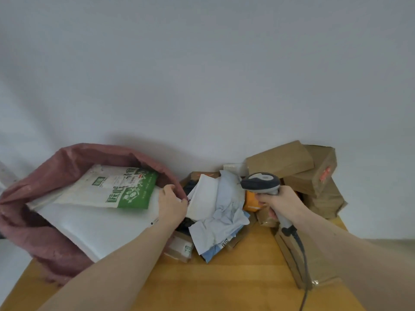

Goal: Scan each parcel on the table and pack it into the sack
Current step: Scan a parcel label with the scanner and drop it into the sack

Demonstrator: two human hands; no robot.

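A pink woven sack [33, 234] lies open at the left end of the wooden table [224, 279]. Inside it a white and green printed parcel [112, 187] rests on a large white padded mailer [101, 225]. My left hand [171, 202] lies at the sack's mouth, its fingers on the right edge of the white mailer. My right hand [278, 198] grips a grey handheld barcode scanner [261, 182], whose cable runs down to the table's front edge. The scanner head hangs over a heap of soft parcels: a white mailer [204, 198] and a crumpled pale blue bag [224, 230].
Brown cardboard boxes [280, 160] are stacked against the white wall at the back right, one with red print [323, 173]. An orange parcel [251, 203] shows under the scanner. A long brown box [292, 254] lies below my right wrist. A small taped box [182, 248] sits beside the sack.
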